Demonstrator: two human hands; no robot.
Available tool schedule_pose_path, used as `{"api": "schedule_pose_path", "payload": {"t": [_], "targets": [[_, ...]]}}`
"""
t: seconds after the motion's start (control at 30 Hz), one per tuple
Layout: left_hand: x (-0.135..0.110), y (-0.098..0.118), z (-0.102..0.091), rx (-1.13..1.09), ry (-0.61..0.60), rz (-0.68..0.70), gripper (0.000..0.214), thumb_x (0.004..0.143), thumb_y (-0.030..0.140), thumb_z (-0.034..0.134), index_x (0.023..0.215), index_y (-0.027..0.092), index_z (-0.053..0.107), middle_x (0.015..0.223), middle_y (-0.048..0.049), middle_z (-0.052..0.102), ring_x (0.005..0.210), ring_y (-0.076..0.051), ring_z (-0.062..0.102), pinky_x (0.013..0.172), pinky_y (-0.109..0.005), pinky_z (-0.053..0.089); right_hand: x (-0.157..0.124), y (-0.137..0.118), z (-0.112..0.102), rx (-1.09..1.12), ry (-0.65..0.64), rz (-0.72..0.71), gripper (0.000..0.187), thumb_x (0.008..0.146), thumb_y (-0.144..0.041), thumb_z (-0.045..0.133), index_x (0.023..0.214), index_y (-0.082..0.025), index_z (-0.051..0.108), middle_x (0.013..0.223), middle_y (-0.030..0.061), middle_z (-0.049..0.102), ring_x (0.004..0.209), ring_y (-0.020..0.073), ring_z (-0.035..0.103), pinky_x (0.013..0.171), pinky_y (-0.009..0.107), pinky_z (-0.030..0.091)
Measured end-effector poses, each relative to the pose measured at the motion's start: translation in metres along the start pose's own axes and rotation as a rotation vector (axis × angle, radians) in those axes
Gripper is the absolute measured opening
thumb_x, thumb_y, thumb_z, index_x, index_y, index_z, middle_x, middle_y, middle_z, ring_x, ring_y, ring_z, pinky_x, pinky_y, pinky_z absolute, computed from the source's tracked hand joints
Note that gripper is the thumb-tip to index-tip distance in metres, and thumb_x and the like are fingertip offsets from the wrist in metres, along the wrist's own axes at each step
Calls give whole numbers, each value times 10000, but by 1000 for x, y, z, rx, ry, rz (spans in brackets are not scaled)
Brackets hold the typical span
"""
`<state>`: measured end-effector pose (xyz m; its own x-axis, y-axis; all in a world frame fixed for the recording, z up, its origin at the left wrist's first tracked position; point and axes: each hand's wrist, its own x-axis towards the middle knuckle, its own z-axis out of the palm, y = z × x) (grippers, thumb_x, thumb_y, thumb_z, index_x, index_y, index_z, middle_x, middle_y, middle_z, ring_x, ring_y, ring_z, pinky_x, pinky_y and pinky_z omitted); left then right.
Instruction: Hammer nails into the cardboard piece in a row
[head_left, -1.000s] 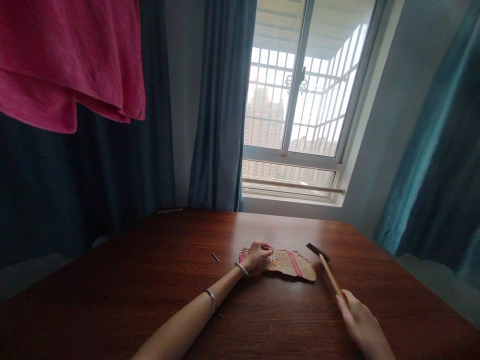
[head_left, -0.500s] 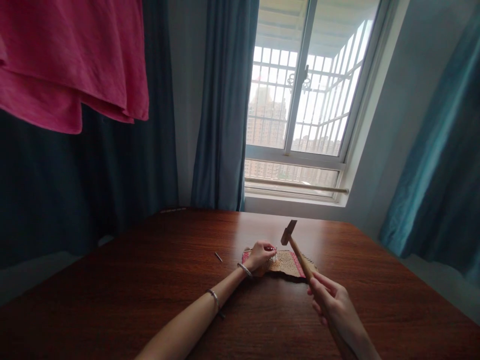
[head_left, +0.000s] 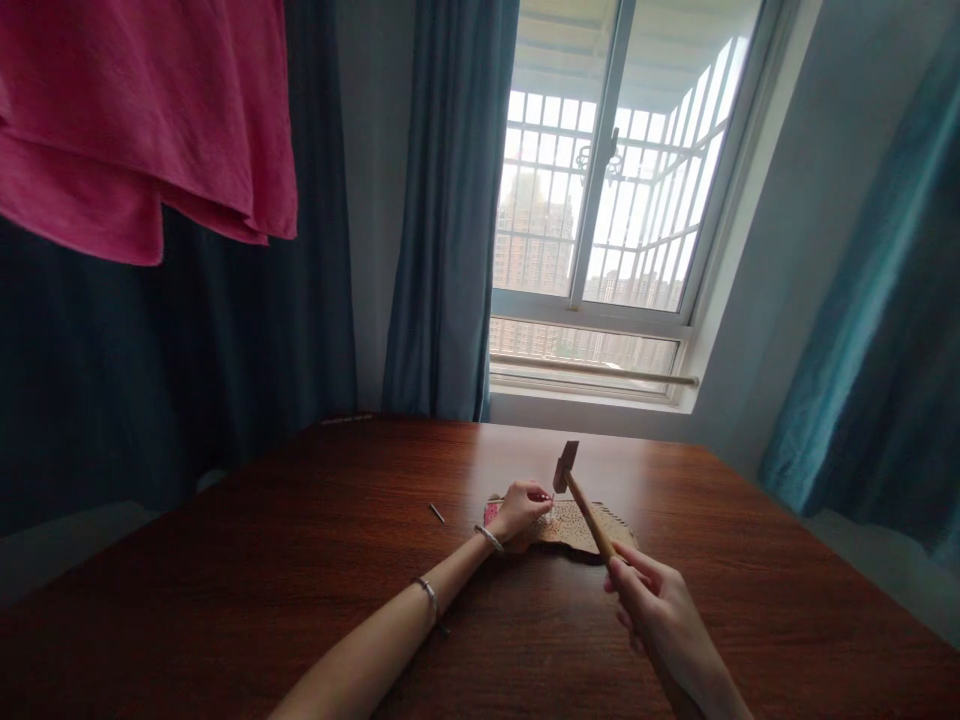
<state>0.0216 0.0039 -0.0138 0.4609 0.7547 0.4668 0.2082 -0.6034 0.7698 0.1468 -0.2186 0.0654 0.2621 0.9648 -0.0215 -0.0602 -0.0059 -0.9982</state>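
A tan perforated piece (head_left: pixel 581 525) with pink stripes lies flat on the dark wooden table (head_left: pixel 300 580). My left hand (head_left: pixel 521 510) rests on its left part, fingers pinched on a small nail held upright. My right hand (head_left: pixel 660 620) grips the wooden handle of a small hammer (head_left: pixel 577 490). The dark hammer head hangs just above and right of the pinched fingers, close to the nail. Bracelets circle my left wrist and forearm.
A loose nail (head_left: pixel 436 513) lies on the table left of the piece. A pink cloth (head_left: pixel 142 120) hangs at the upper left. Blue curtains (head_left: pixel 442 210) frame a barred window (head_left: pixel 600 200) behind the table's far edge.
My right hand swung the hammer up off the table from the right and brought its head left, over the nail. My left hand stayed pinched in place.
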Motion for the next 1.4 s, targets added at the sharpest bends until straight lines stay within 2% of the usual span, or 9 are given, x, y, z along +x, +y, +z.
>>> {"api": "schedule_pose_path", "payload": {"t": [0.4, 0.73, 1.1, 1.4], "targets": [[-1, 9, -3, 14, -19, 1, 173, 682, 259, 586, 699, 130, 699, 705, -43, 636, 678, -136, 562, 622, -218, 409, 1, -3, 4, -28, 7, -26, 556, 703, -448, 607, 1141, -116, 528, 605, -27, 506, 328, 32, 357, 258, 153, 264], [0, 7, -2, 26, -16, -50, 181, 671, 279, 588, 677, 133, 695, 690, -34, 644, 664, -138, 563, 614, -217, 411, 1, -2, 3, -73, 11, -32, 564, 699, -470, 600, 1134, -115, 537, 610, -15, 522, 345, 45, 383, 268, 160, 280], [0, 6, 0, 19, -22, -65, 180, 663, 280, 585, 678, 137, 693, 710, -33, 656, 686, -144, 572, 625, -219, 410, -1, -3, 5, -50, 8, -13, 569, 685, -470, 616, 1130, -122, 543, 614, -14, 525, 353, 43, 374, 270, 153, 262], [1, 5, -1, 16, -20, -56, 181, 655, 280, 584, 653, 129, 684, 687, -32, 649, 651, -138, 565, 590, -212, 396, -1, -2, 5, -39, 26, -26, 574, 682, -467, 623, 1130, -116, 551, 611, -12, 533, 352, 50, 386, 255, 162, 299]]}}
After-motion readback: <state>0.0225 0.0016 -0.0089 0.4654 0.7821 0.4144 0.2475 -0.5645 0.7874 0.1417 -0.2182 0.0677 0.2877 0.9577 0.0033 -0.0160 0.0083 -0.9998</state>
